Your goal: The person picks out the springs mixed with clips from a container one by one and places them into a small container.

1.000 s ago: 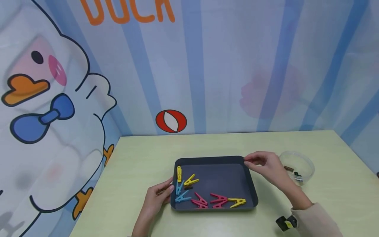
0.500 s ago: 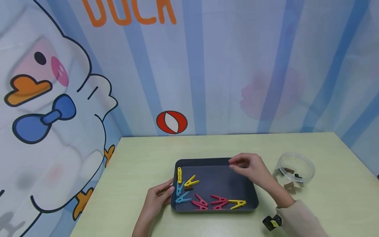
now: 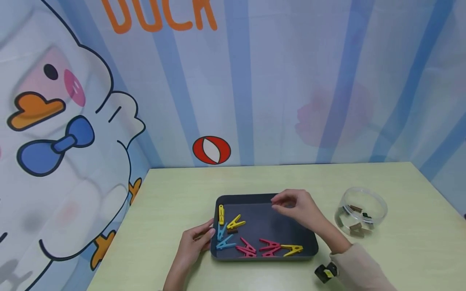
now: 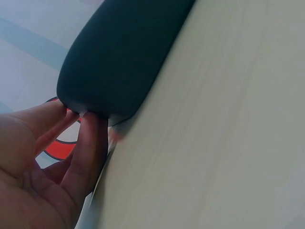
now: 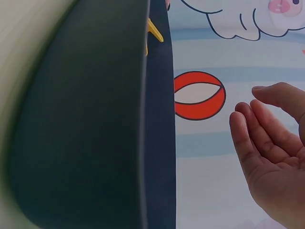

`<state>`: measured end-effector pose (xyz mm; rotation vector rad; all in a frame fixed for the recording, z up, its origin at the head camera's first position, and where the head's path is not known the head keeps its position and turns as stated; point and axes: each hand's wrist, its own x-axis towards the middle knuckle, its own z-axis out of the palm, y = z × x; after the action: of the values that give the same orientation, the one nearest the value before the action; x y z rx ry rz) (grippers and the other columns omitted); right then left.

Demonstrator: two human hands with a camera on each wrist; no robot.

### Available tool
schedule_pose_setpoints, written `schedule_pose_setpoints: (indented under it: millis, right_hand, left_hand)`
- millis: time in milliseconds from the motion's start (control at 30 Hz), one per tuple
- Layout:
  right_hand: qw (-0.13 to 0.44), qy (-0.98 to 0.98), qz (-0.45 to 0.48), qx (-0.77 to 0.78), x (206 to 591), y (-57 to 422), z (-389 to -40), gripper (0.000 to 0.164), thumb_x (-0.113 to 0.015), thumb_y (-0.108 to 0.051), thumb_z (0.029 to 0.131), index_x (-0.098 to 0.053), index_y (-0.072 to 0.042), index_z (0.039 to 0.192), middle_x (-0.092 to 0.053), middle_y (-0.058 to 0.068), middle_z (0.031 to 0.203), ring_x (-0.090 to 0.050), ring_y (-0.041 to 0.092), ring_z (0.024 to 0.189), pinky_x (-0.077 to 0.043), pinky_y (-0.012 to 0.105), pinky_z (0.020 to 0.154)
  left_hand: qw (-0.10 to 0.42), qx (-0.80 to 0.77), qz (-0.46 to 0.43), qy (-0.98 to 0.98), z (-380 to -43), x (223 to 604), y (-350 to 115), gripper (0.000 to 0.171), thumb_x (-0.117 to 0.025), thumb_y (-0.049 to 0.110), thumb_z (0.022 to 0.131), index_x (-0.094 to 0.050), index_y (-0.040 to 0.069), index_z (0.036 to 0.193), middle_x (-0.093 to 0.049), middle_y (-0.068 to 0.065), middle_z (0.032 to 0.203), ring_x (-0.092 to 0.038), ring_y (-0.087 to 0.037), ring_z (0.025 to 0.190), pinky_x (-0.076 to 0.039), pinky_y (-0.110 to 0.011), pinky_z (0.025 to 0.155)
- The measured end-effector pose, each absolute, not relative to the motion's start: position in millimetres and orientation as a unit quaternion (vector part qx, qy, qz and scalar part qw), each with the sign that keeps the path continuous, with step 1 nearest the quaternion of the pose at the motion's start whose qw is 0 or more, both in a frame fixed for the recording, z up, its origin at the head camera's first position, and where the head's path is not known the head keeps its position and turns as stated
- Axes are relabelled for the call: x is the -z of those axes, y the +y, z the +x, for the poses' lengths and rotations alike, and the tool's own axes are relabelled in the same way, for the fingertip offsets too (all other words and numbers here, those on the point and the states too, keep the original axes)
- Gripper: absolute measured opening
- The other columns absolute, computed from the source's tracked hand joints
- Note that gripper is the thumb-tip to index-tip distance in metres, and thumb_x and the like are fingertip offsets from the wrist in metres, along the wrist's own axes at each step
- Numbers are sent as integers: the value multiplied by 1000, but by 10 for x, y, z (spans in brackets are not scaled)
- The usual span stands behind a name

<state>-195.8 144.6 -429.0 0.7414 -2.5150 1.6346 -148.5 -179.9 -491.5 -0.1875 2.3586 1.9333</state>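
A dark grey tray lies on the table, and my left hand grips its left rim between thumb and fingers. In the left wrist view, the fingertips meet the tray's outer wall. My right hand hovers over the tray's far right part, thumb and fingers apart and holding nothing. Inside the tray are yellow clothespins, blue clothespins and pink clothespins, mostly along the left and near sides. A small dark brown toothed piece sits beside one yellow clothespin.
Right of the tray stands a round clear container with several small brown and black pieces in it. Behind the pale table hangs a printed blue backdrop. A black device is on the right wrist.
My right hand has moved left from the tray's far right corner to above its inside, uncovering more of the clear container. The left hand stays at the left rim. The clothespins have not moved.
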Motion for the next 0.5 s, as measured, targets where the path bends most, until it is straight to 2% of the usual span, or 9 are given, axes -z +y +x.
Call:
schedule_pose_setpoints:
  millis: [233, 500]
  right_hand:
    - [14, -812, 253, -526, 4327, 1367, -1975, 12, -75, -7, 89, -74, -4, 101, -71, 5, 95, -66, 18, 82, -59, 32, 73]
    - [-1, -812, 262, -521, 4355, 1248, -1976, 13, -76, -8, 89, -75, -5, 101, -72, 4, 96, -67, 18, 83, -59, 30, 73]
  left_hand:
    - [41, -628, -64, 774, -1497, 4929, -1800, 40, -67, 14, 96, -62, 8, 135, -66, -19, 123, -66, -18, 95, -60, -26, 69]
    - [39, -628, -63, 775, -1496, 4926, -1801, 40, -68, 14, 96, -62, 7, 135, -66, -19, 123, -66, -18, 96, -60, -27, 70]
